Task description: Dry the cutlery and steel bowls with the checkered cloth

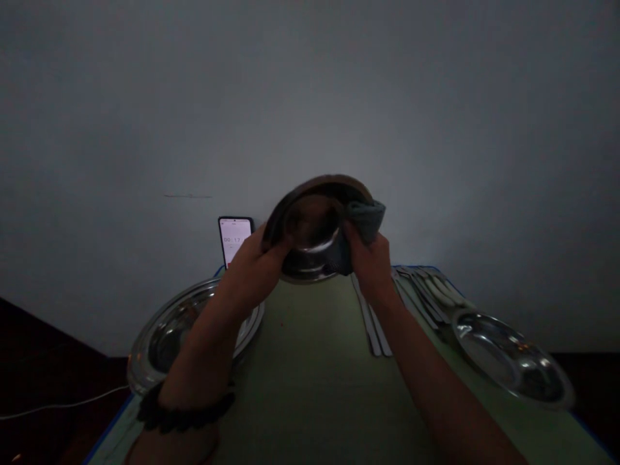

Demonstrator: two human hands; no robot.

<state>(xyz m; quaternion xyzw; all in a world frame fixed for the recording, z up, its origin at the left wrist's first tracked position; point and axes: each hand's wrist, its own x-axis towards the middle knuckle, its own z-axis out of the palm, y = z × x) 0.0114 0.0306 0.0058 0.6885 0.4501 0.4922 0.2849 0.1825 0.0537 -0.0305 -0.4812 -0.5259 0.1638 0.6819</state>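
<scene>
I hold a round steel plate (310, 219) up in front of me, tilted on edge above the far end of the table. My left hand (254, 268) grips its left rim. My right hand (371, 261) presses a grey cloth (365, 216) against the plate's right side, fingers closed on the cloth. A dark beaded bracelet sits on my left wrist.
A green-topped table (310, 374) with a blue edge stands against a plain wall. A large steel plate (165, 339) lies at the left, another steel plate (513, 358) at the right. Several pieces of cutlery (426, 294) lie near the far right. A lit phone (235, 237) leans on the wall.
</scene>
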